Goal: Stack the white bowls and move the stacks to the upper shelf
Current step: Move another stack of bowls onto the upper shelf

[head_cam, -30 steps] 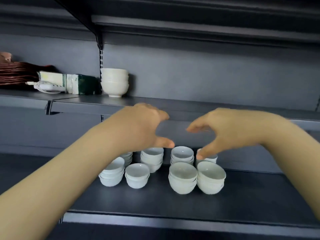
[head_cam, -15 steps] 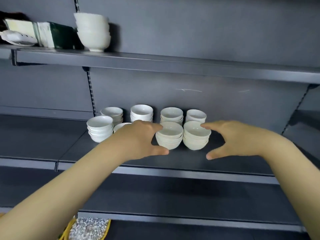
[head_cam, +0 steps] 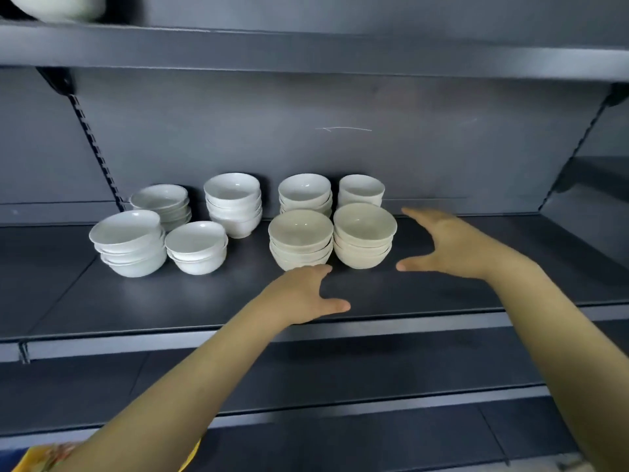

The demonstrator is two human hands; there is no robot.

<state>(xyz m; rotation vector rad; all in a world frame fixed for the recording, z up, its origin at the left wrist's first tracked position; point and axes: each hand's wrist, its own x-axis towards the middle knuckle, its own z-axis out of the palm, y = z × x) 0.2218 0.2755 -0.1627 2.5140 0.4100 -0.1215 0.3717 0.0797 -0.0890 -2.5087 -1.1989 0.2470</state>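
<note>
Several short stacks of white bowls stand on the middle shelf (head_cam: 442, 294). The two nearest are a front-centre stack (head_cam: 301, 240) and a front-right stack (head_cam: 364, 235). My left hand (head_cam: 306, 296) hovers open just in front of the front-centre stack, fingers almost at its base. My right hand (head_cam: 442, 243) is spread open just right of the front-right stack, a small gap between them. Neither hand holds anything. On the upper shelf (head_cam: 306, 49), at the top left, the bottom of another white bowl stack (head_cam: 58, 6) shows.
More bowl stacks stand at the back (head_cam: 235, 202) and to the left (head_cam: 131, 243) of the middle shelf. A lower shelf (head_cam: 340, 379) runs below my arms. Shelf brackets (head_cam: 578, 144) slope down at both sides. Something yellow (head_cam: 41, 458) lies at the bottom left.
The view has tilted down and closed in on the middle shelf. My left hand has dropped lower, in front of the front-centre stack, while my right hand has reached in beside the front-right stack.
</note>
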